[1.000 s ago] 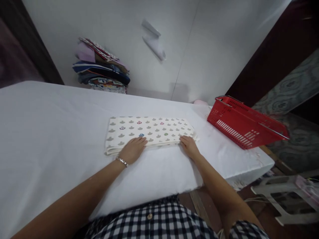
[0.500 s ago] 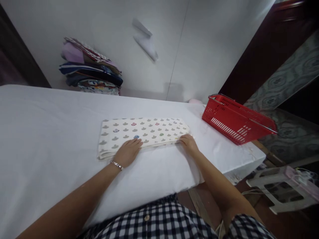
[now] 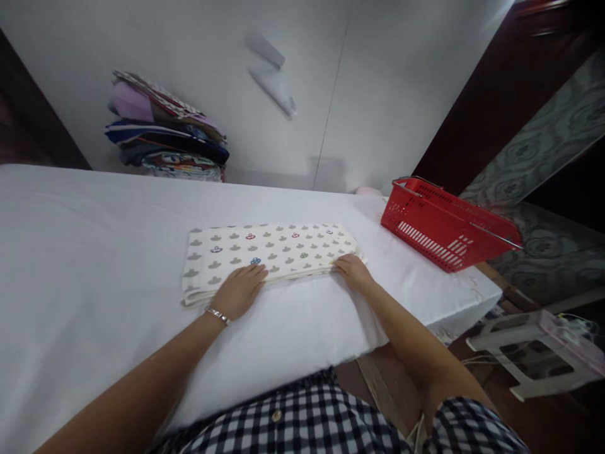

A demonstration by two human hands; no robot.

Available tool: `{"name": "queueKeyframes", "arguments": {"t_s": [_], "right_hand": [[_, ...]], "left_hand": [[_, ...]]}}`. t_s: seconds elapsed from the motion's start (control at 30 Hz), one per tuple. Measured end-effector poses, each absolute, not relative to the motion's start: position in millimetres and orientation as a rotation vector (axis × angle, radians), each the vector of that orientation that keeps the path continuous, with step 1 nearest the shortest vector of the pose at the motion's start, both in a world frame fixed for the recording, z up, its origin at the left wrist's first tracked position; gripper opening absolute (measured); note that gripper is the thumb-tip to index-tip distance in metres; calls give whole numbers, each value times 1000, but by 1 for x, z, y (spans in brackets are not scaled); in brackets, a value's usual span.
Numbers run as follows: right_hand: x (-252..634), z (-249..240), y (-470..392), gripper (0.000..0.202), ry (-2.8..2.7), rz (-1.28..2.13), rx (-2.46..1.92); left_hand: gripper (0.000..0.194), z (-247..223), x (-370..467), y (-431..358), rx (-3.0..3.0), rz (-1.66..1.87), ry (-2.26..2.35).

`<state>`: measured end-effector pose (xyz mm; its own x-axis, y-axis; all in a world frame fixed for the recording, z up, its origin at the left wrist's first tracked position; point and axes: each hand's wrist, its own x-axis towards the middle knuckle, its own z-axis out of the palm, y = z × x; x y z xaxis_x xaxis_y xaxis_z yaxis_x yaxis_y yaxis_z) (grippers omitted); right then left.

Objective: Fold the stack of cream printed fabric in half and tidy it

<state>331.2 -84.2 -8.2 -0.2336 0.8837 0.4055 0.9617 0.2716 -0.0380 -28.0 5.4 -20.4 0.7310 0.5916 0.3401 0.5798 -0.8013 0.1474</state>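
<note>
Cloth [image 3: 278,251], cream-white and folded into a long flat rectangle, is seen in the head view on a white-covered table [image 3: 85,252], with two hands set along its near edge. Its top is printed with rows of grey motifs, scattered among them a few in red, blue and green, too small to be made out. The left hand [image 3: 240,290] is laid back upward, fingers stretched over the edge; the right hand [image 3: 354,271] is bent over the near right corner. Whether the fabric is pinched by either cannot be told, the thumbs being hidden. A silver-coloured bracelet [image 3: 217,314] is worn just behind the left hand.

A red basket [image 3: 439,224] with wire handles is placed at the table's right end. Fabrics [image 3: 170,129] are piled at the far left against a pale wall [image 3: 189,38], on which a curled white sheet [image 3: 274,88] is seen. At right, a white stool [image 3: 524,369] is stood beyond the table, below a dark red panel [image 3: 482,94].
</note>
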Motion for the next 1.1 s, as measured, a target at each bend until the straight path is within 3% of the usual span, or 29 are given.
{"name": "queueKeyframes", "arguments": {"t_s": [1.1], "right_hand": [[341, 0, -97, 28, -2367, -429, -1736]], "left_hand": [[42, -23, -28, 8, 2864, 557, 1000]]}}
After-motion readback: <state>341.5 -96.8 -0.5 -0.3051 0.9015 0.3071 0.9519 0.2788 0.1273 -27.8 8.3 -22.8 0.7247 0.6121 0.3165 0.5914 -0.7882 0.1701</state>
